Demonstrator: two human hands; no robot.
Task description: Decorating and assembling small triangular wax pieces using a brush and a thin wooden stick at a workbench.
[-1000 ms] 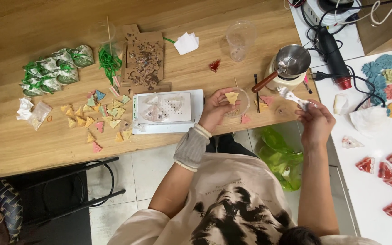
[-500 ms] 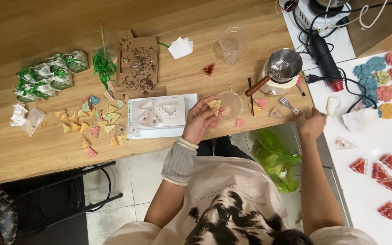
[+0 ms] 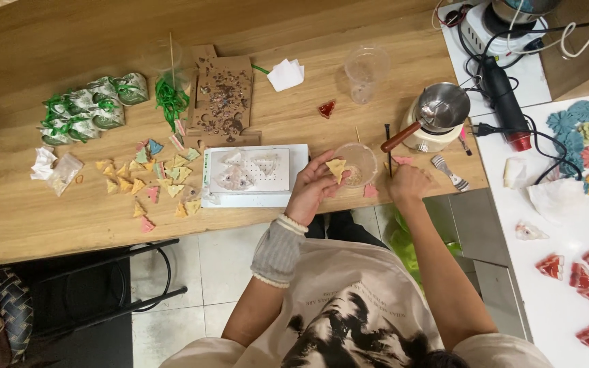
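My left hand (image 3: pixel 310 192), with a grey knitted cuff at the wrist, pinches a small yellow triangular piece (image 3: pixel 336 167) over the edge of a shallow clear cup (image 3: pixel 361 162) at the front edge of the wooden table (image 3: pixel 308 119). My right hand (image 3: pixel 408 184) rests curled on the table edge just right of the cup, next to a pink piece (image 3: pixel 402 161) and a thin black stick (image 3: pixel 388 144). Its fingers face away, so what is in it stays hidden. A metal tool (image 3: pixel 450 172) lies free to its right.
A white tray with a clear mould (image 3: pixel 253 174) sits left of my left hand. Scattered coloured triangles (image 3: pixel 151 178), green-ribboned bags (image 3: pixel 90 109) and cardboard (image 3: pixel 223 95) lie further left. A small pot (image 3: pixel 439 112), a heat gun (image 3: pixel 502 102) and cables stand right; a white table (image 3: pixel 560 225) carries flower and red wedge pieces.
My right hand has moved left, from beside the metal tool to the table edge next to the clear cup. My left hand keeps the yellow triangle at the cup.
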